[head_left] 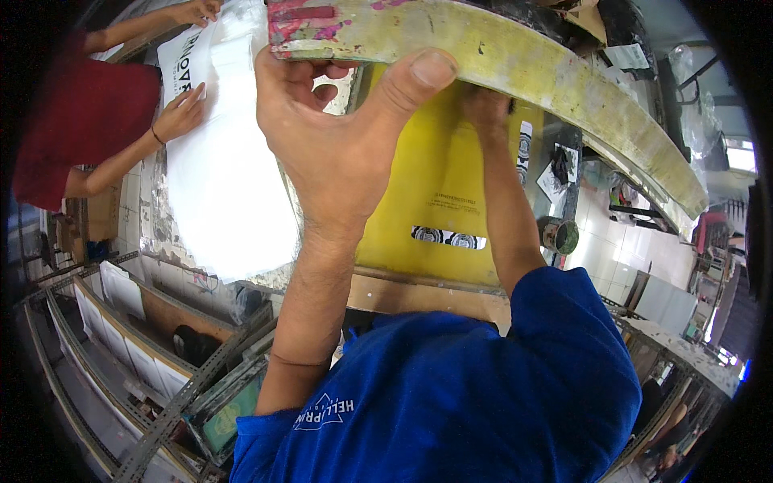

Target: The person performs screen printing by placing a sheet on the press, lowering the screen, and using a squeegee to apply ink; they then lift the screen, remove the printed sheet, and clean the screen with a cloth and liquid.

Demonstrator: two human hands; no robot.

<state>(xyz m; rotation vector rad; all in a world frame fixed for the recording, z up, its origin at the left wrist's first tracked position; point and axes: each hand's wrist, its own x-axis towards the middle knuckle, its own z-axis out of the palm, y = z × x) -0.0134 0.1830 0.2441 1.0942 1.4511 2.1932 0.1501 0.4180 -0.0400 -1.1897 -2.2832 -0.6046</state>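
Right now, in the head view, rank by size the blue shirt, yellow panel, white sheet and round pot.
1. Blue shirt, close to the camera.
2. White sheet and yellow panel, unranked: too alike, the right arm hiding part of the panel.
3. Round pot.

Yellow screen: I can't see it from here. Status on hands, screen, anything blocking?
Left hand holds frame bar. Right hand at yellow screen, partly hidden. Black-and-white patches visible there. Frame bar blocks view of far end.
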